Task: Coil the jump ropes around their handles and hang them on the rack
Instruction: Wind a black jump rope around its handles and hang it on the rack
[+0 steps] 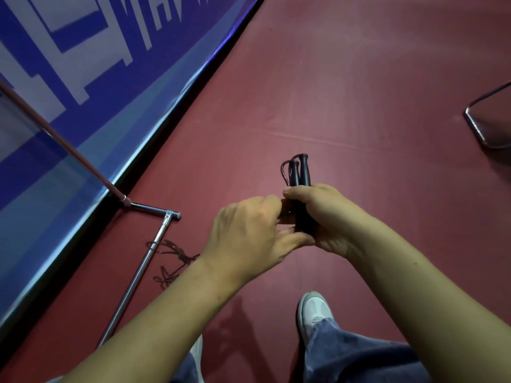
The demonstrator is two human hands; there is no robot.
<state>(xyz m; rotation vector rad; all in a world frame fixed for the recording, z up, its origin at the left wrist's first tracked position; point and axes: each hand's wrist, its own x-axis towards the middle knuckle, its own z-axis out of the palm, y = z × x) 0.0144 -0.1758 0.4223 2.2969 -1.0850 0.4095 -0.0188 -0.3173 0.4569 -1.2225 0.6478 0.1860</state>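
Two black jump rope handles (pixel 300 172) stand side by side, upright, above the red floor. My right hand (pixel 323 214) grips them around their lower half. A thin dark rope loops out of the handle tops on the left side. My left hand (pixel 249 239) is pressed against the handles from the left, its fingertips curled in at the rope there; the rope under the fingers is hidden. A chrome rack (pixel 143 261) stands at the left, with its base bar running across the floor. Another dark rope (pixel 172 258) lies tangled on the floor beside that bar.
A blue and white banner wall (pixel 83 64) runs diagonally along the left edge of the red floor (pixel 345 78). A chrome chair leg frame (pixel 486 120) is at the right edge. My white shoe (pixel 315 310) and jeans are below the hands.
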